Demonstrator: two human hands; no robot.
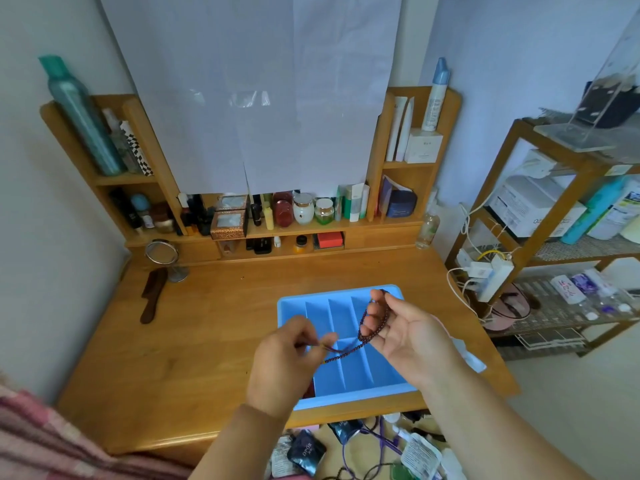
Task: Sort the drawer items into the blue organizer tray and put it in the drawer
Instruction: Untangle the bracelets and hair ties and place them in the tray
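A blue organizer tray (pixel 341 394) with long divided compartments lies on the wooden desk, near its front edge. Above it I hold a string of dark red beads (pixel 363 332). My left hand (pixel 287 362) pinches one end of the string between thumb and fingers. Several loops of the beads are wound around the curled fingers of my right hand (pixel 405 332), whose palm faces up. A small dark red item (pixel 309 391) shows in the tray's near-left corner, partly hidden by my left wrist. The open drawer (pixel 363 448) below the desk edge holds a jumble of sachets, cords and packets.
A wooden comb (pixel 151 295) and a small round mirror (pixel 162 254) sit at the desk's left. Cosmetics fill the back shelves (pixel 304 211). A wooden rack (pixel 554 237) with a power strip and cables stands to the right. A pink checked fabric (pixel 45 441) lies at lower left.
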